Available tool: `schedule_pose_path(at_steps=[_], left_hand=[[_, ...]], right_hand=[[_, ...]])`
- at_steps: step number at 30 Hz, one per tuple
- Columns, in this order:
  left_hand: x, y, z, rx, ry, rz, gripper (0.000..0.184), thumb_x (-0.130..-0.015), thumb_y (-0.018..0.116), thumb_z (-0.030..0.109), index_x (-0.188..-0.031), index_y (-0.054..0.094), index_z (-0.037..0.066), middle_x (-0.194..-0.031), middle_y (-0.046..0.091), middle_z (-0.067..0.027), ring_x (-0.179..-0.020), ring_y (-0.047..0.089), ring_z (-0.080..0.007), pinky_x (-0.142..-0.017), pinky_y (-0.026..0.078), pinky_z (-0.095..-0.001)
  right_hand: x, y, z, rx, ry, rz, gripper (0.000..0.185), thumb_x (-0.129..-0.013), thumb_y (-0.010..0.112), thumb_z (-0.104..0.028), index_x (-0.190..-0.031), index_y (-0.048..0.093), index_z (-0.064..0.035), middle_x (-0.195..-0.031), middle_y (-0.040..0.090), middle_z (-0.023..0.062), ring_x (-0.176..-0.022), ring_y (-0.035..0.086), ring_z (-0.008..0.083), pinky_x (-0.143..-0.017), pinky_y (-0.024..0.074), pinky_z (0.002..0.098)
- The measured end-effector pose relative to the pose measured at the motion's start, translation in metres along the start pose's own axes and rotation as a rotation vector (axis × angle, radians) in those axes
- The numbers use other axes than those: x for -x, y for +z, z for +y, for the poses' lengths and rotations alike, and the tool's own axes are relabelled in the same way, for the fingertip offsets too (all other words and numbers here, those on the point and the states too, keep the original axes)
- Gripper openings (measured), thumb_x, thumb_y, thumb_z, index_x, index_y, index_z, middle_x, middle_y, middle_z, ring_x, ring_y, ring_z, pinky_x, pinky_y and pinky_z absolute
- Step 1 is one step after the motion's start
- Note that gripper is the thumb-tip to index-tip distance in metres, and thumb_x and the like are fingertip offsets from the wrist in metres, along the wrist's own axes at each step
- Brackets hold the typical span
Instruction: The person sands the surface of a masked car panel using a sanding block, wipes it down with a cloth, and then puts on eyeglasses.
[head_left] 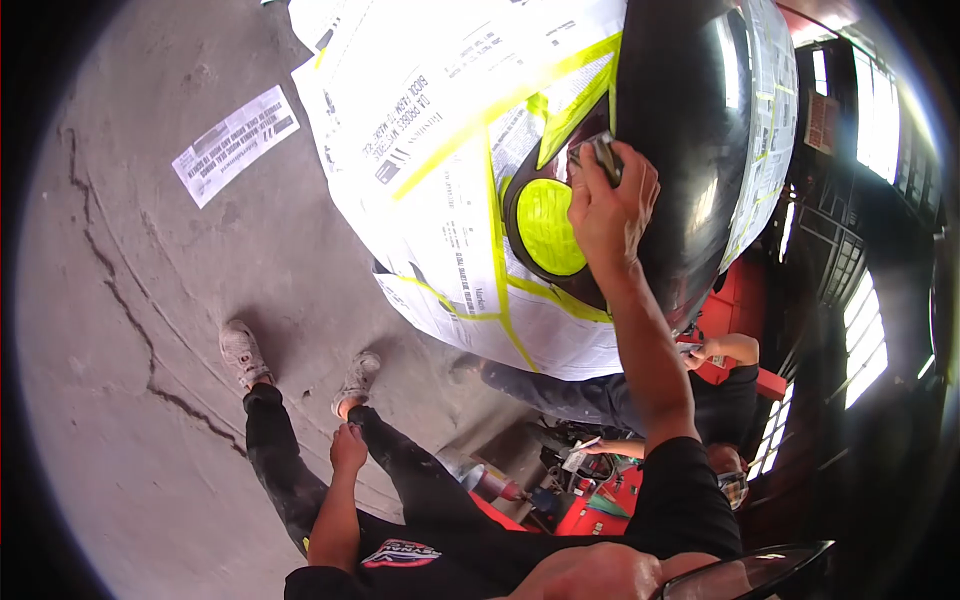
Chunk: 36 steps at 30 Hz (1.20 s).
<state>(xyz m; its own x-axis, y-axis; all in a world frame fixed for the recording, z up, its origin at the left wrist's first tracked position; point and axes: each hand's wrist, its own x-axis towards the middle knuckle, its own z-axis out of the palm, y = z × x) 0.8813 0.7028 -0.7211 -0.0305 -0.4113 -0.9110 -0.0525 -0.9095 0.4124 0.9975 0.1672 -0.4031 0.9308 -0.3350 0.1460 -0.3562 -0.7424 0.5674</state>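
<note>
My right hand [612, 205] reaches up to a vehicle covered in masking paper. Its fingers close on a small dark grey pad [598, 158], pressed against the dark trim beside a round lamp [550, 228] covered in yellow-green tape. A glossy black panel [680, 120] lies to the right of this hand. Newspaper [440, 130] edged with yellow-green tape covers the bodywork to the left. Low by my knee hangs my left hand [348, 447], away from the vehicle. Its fingers are curled; whether they hold anything is hidden.
A loose newspaper sheet [236, 146] lies on the cracked concrete floor [120, 380]. Across the vehicle's corner stands another person [725, 405] in dark clothes, hands at a small object. Behind me a red surface [600, 515] carries tools and clutter.
</note>
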Motion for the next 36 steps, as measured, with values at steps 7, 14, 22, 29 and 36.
schedule_pose_path(at_steps=[7,14,22,29,36], left_hand=[[0.000,-0.004,0.006,0.035,0.016,0.006,0.036,-0.104,0.048,0.033,-0.122,0.058,0.003,-0.120,0.064,-0.0246,-0.109,0.064,-0.0435,-0.092,0.051,-0.0524],[-0.004,-0.006,0.003,0.069,0.025,0.019,0.036,-0.104,0.048,0.033,-0.121,0.058,0.003,-0.119,0.064,-0.0247,-0.109,0.064,-0.0432,-0.092,0.051,-0.0524],[-0.004,0.002,-0.003,0.033,0.005,-0.018,0.036,-0.104,0.047,0.034,-0.121,0.058,0.003,-0.119,0.064,-0.0232,-0.108,0.064,-0.0431,-0.091,0.051,-0.0534],[-0.003,-0.011,-0.007,0.020,0.016,0.016,0.037,-0.105,0.047,0.036,-0.118,0.059,0.003,-0.118,0.064,-0.0243,-0.109,0.063,-0.0441,-0.092,0.051,-0.0534],[-0.001,-0.030,-0.005,-0.064,-0.017,0.001,0.036,-0.105,0.047,0.035,-0.117,0.059,0.003,-0.115,0.064,-0.0255,-0.108,0.063,-0.0437,-0.091,0.051,-0.0530]], right_hand=[[0.024,0.035,-0.047,-0.048,0.088,-0.111,0.026,-0.091,0.072,-0.023,-0.110,0.068,-0.0052,-0.109,0.063,0.0129,-0.108,0.057,0.0345,-0.088,0.0458,0.0471],[0.013,0.009,-0.018,0.065,-0.051,-0.043,0.021,-0.084,0.076,-0.018,-0.104,0.075,-0.0118,-0.113,0.062,0.0108,-0.103,0.058,0.0325,-0.086,0.0470,0.0475],[0.011,-0.001,0.016,-0.068,0.011,0.024,0.026,-0.083,0.078,-0.016,-0.109,0.076,-0.0159,-0.116,0.063,0.0130,-0.106,0.060,0.0352,-0.088,0.0485,0.0462],[0.021,0.005,0.008,-0.065,-0.020,0.106,0.019,-0.082,0.077,-0.012,-0.101,0.078,-0.0139,-0.109,0.067,0.0093,-0.101,0.064,0.0309,-0.085,0.0500,0.0446],[-0.010,-0.005,0.002,-0.081,0.045,-0.007,0.017,-0.083,0.077,-0.015,-0.100,0.077,-0.0118,-0.110,0.066,0.0094,-0.102,0.063,0.0313,-0.085,0.0500,0.0454]])
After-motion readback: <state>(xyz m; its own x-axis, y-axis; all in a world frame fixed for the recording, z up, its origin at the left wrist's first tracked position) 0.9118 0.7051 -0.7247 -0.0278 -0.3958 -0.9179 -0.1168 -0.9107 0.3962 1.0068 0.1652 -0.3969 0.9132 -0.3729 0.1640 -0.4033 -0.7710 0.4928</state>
